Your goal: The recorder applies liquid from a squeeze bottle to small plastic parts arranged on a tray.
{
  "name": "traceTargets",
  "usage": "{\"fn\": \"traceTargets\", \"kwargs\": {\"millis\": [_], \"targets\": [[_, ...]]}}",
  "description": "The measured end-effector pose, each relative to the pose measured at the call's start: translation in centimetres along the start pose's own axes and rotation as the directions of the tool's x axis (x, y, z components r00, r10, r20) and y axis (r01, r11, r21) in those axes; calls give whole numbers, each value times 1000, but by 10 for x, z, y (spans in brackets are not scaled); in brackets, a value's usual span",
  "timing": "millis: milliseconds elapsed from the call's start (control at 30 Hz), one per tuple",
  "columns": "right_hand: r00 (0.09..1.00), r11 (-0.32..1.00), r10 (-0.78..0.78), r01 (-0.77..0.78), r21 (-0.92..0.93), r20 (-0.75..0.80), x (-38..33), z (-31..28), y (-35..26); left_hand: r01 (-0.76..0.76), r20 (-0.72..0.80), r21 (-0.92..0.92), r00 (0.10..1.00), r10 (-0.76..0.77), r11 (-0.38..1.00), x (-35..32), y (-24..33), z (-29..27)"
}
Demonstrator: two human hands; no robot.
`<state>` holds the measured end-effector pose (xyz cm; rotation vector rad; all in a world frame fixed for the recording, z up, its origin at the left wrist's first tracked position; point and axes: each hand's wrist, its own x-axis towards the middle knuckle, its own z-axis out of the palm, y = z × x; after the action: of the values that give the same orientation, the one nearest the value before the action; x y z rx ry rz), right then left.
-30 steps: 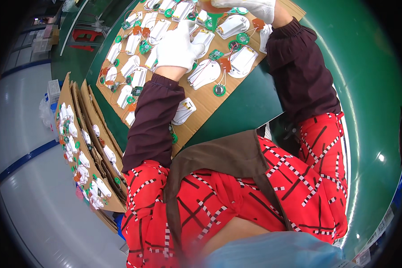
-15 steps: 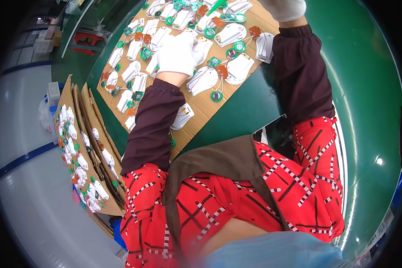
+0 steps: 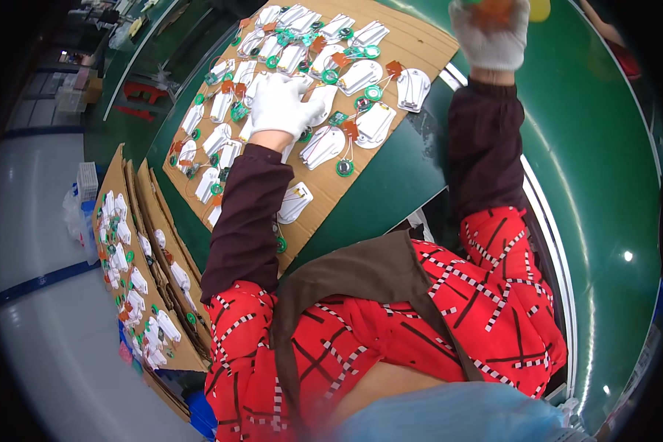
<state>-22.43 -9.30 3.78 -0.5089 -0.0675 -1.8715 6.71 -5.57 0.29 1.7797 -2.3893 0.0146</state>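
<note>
A cardboard sheet (image 3: 416, 31) lies on the green table, bearing many white plastic housings (image 3: 414, 90) wired to round green-rimmed parts (image 3: 345, 168), small green circuit boards and orange-brown pieces (image 3: 349, 131). My left hand (image 3: 278, 107), in a white glove, rests over the housings at mid-sheet. Its fingers are apart, and its palm hides what lies beneath. Beyond the sheet's right corner, my right hand (image 3: 490, 40), also gloved, is raised at the top edge. Its fingers close around a blurred orange-brown thing (image 3: 493, 12), partly cut off by the frame.
At the left stand several upright cardboard sheets (image 3: 116, 171) bearing similar housings. A red stool (image 3: 141, 91) and a white box (image 3: 87, 180) are farther off. A rounded yellow thing (image 3: 539, 9) shows beside my right hand. Another person's arm (image 3: 602, 28) reaches in at the upper right.
The view has shifted slightly. My left hand's fingers have spread over the housings. My right hand now shows an orange-brown thing in it. A green pointed thing above the sheet has gone from view.
</note>
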Motion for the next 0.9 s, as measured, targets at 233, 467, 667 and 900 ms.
{"fn": "traceTargets", "kwargs": {"millis": [233,467,667,900], "targets": [[981,970,-50,3,-242,-187,-87,-51,-35,4,-55,-173,998,-14,985,-7,-22,-1],[949,970,-60,-18,-243,-310,-121,-77,-28,40,-2,-194,999,-41,980,-8,11,-10],[948,994,38,-69,-90,-316,-128,-92,-33,149,211,-276,973,-91,950,-11,9,-16],[956,983,40,-91,-161,-292,-132,-90,-30,106,276,-308,961,-18,945,-7,-3,-26]]}}
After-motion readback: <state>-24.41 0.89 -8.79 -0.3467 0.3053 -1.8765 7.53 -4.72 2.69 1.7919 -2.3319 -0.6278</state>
